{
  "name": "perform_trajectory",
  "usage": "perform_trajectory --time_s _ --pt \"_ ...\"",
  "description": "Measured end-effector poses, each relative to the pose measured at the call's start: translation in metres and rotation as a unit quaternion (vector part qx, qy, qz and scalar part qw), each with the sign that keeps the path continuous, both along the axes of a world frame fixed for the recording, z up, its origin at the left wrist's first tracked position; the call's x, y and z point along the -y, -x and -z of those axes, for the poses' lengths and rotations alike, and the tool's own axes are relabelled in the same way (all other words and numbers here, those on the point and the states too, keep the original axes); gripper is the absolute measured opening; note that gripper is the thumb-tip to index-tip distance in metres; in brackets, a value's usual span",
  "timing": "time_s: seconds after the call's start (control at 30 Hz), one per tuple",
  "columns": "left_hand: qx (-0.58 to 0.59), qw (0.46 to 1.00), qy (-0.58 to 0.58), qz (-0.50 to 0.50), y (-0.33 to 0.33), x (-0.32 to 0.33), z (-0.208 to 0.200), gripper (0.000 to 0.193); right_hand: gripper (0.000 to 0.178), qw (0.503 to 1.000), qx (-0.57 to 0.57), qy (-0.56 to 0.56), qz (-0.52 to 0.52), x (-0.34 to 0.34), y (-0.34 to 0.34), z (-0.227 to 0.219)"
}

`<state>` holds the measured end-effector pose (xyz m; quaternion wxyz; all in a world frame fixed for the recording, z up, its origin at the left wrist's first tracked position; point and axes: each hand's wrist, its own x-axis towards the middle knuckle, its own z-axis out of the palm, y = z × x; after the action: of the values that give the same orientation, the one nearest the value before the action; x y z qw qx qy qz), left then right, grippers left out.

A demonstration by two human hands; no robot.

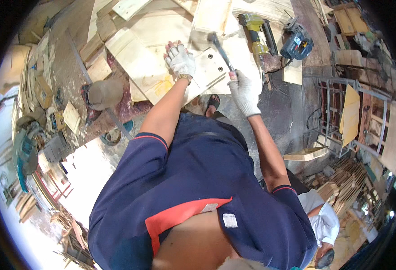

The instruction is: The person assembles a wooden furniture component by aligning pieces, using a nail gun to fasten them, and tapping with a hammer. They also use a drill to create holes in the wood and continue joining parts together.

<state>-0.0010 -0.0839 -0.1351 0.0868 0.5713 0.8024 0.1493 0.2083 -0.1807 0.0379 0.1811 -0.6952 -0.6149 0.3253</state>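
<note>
My right hand (245, 93), in a white fingerless-tip work glove, is closed round the handle of a hammer (223, 55). The hammer's dark head points away from me over the workbench. Gloved the same way, my left hand (180, 60) lies with fingers apart on pale wooden boards (155, 74); a watch shows at its wrist. Between my hands lies a pale wooden panel (202, 67) with two small dark round fittings and a narrow dark strip or slot near its edge. Whether my left hand touches this panel is hard to tell.
A yellow-green nail gun (253, 33) and a blue jigsaw (297, 42) lie at the bench's right. A tool with a cloudy round container (105, 94) stands left. A metal frame (333, 112) and a bending person (321, 218) are to the right.
</note>
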Motion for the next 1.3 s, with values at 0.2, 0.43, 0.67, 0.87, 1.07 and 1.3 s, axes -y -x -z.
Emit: perform_trajectory --time_s 0.2,0.43,0.67,0.87,1.07,1.3 --pt "0.017 0.999 -0.045 0.01 -0.001 0.007 0.001 0.057 0.035 0.918 -0.261 -0.284 0.089 0.05 -0.015 -0.035" --pt "0.026 0.997 -0.074 0.011 0.001 -0.004 -0.004 0.058 0.035 0.993 0.112 0.022 0.008 0.049 -0.009 0.009" --pt "0.013 0.998 -0.06 0.017 0.002 0.002 0.003 0.058 0.028 0.995 0.048 -0.002 0.093 0.069 -0.008 0.042" --pt "0.008 1.0 -0.009 0.001 0.002 0.001 0.007 0.062 0.035 0.992 -0.005 -0.101 0.081 0.026 0.008 -0.015" --pt "0.007 0.997 -0.074 0.003 0.002 0.007 0.017 0.06 0.031 0.956 -0.092 -0.268 0.081 0.015 0.017 -0.015" --pt "0.021 0.999 -0.049 0.003 -0.003 0.013 0.004 0.056 0.038 0.995 0.022 -0.095 0.034 0.015 0.002 0.041"
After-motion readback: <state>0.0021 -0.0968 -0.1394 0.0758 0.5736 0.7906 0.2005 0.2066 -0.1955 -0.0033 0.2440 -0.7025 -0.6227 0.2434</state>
